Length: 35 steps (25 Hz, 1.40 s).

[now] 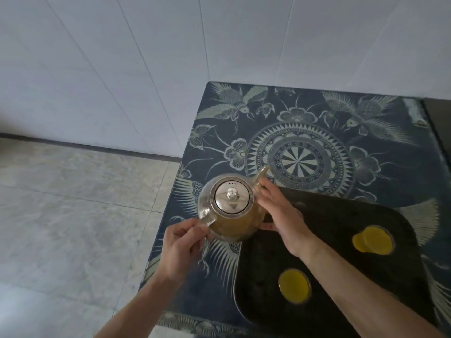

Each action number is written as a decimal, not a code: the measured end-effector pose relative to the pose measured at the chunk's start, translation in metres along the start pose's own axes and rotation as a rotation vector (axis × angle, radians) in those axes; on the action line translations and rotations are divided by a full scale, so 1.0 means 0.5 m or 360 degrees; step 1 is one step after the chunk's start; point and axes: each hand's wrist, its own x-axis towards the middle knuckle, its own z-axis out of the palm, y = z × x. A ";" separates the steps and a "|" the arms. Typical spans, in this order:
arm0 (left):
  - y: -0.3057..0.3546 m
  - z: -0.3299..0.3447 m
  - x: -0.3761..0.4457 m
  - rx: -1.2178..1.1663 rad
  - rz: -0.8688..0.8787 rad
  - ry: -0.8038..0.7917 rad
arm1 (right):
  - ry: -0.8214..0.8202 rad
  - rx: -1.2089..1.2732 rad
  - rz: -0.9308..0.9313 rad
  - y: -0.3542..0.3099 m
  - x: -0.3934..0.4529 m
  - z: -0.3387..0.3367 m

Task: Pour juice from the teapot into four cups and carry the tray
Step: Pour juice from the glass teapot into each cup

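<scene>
A glass teapot [231, 211] with a shiny metal lid holds amber juice and stands near the table's left edge, its spout pointing to the far right. My left hand [181, 242] grips its glass handle. My right hand [280, 215] rests flat against the pot's right side, by the base of the spout. On the black tray [341, 276] to the right I see two cups filled with yellow juice, one cup [294, 285] near me and another cup [372, 239] farther right. My right arm hides part of the tray.
A dark blue cloth with pale birds, flowers and a round medallion [300, 162] covers the table. White wall panels rise behind it. Grey floor tiles [73, 215] lie to the left, beyond the table's edge. A dark surface [439, 118] borders the table at the far right.
</scene>
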 end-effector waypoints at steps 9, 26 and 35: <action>-0.047 -0.101 0.065 0.0152 -0.0115 -0.0011 | -0.0183 -0.0296 0.0062 -0.044 0.196 0.140; -0.119 -0.163 0.126 0.0101 -0.0338 0.0029 | -0.0269 -0.0533 0.0174 0.004 0.312 0.215; -0.131 -0.166 0.129 0.0137 -0.0387 0.0043 | -0.0178 -0.0539 0.0093 0.031 0.319 0.220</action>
